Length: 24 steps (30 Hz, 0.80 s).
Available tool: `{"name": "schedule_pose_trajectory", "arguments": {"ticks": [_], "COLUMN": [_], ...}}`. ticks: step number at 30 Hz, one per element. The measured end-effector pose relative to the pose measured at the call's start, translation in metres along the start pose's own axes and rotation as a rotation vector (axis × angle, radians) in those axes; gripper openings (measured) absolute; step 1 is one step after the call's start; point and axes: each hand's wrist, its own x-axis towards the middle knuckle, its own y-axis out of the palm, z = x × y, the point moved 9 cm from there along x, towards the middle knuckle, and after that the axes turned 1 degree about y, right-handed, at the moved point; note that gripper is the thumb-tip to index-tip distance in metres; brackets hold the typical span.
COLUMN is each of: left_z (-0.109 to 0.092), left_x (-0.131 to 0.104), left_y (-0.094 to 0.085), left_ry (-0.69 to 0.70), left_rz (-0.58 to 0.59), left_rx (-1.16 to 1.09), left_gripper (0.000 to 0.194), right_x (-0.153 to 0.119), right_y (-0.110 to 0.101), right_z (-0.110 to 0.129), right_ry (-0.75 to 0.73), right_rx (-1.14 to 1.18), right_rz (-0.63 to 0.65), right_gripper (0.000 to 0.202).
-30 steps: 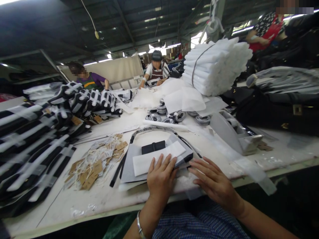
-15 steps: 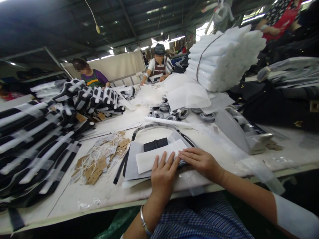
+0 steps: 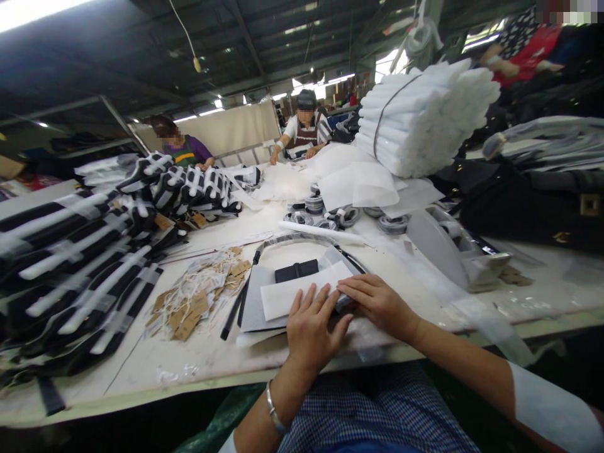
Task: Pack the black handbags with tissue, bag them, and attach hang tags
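My left hand [image 3: 315,327] lies palm down, fingers spread and thumb apart, on a white foam-like sheet [image 3: 279,301]. Beneath that sheet is a flat bag-like piece [image 3: 257,302] covered with pale paper, its black edge showing. A small black rectangular piece with a band [image 3: 296,270] sits just above the white sheet. My right hand [image 3: 383,309] bends its fingers over a small dark grey bundle in clear wrapping [image 3: 344,301], at the sheet's right end; its thumb is hidden. A wrapped strap [image 3: 299,238] arches behind these pieces.
Brown paper tags with strings [image 3: 193,308] lie to the left, beside stacked black pieces with white rolls [image 3: 89,264]. Farther back are coiled straps [image 3: 314,204], thin white sheets [image 3: 361,185] and a bound bundle of white rolls [image 3: 419,119]. Two people work across the table [image 3: 226,236].
My left thumb has spread away from its fingers, showing more of the grey bundle under my right hand. The view has shifted slightly.
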Motion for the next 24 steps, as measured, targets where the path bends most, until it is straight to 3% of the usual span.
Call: {"name": "schedule_pose_trajectory", "arguments": {"ticks": [4, 15, 21, 24], "left_z": [0.003, -0.002, 0.0, 0.0], "left_x": [-0.001, -0.008, -0.008, -0.007], "left_y": [0.003, 0.007, 0.009, 0.011], "left_ry": [-0.003, 0.1, 0.075, 0.072], "left_rz": [-0.087, -0.105, -0.09, -0.068], "left_rx": [0.052, 0.155, 0.136, 0.13], "left_gripper": [0.031, 0.034, 0.034, 0.035], "right_x": [-0.001, -0.01, -0.045, -0.069], "right_y": [0.0, -0.003, -0.019, -0.015], "right_z": [0.0, -0.007, 0.023, 0.034], "right_ry": [-0.006, -0.036, -0.087, -0.111], "right_rx": [-0.009, 0.071, -0.019, -0.034], "right_rz": [-0.02, 0.018, 0.297, 0.398], "right_gripper": [0.036, 0.05, 0.062, 0.067]}}
